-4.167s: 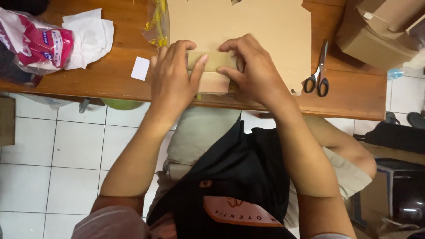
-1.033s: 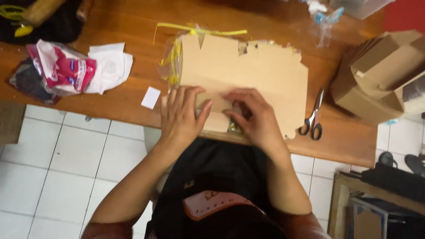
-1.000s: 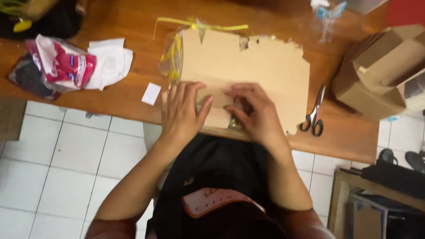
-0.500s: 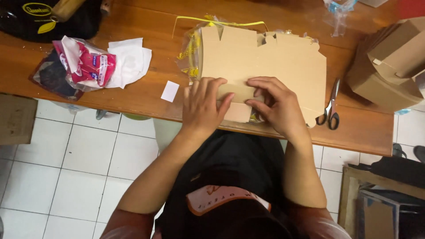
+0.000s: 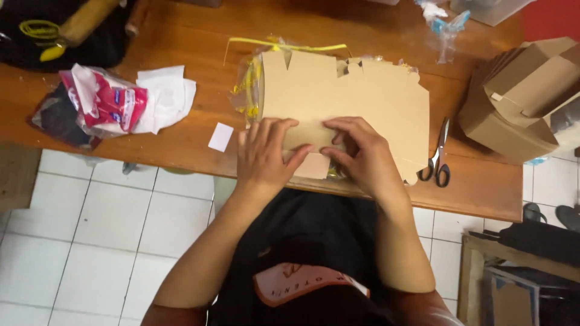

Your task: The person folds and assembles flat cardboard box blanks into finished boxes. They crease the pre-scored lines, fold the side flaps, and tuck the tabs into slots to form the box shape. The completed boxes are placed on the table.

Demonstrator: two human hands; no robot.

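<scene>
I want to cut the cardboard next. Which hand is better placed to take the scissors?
Probably the right hand: the scissors lie just to its right on the table, while the left hand presses the cardboard on the far side.

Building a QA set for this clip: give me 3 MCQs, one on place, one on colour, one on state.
1. Where do the scissors lie?
A. right of the flat cardboard sheet
B. on the floor tiles
C. on the folded boxes

2. What colour is the small paper slip beside the left hand?
A. red
B. white
C. green

3. How are the hands placed?
A. both raised off the table
B. one holding the scissors
C. both pressing on the cardboard

Answers: 1 A, they rest on the wooden table by the cardboard sheet's right edge. 2 B, it is plain white. 3 C, left hand and right hand lie flat on it.
</scene>
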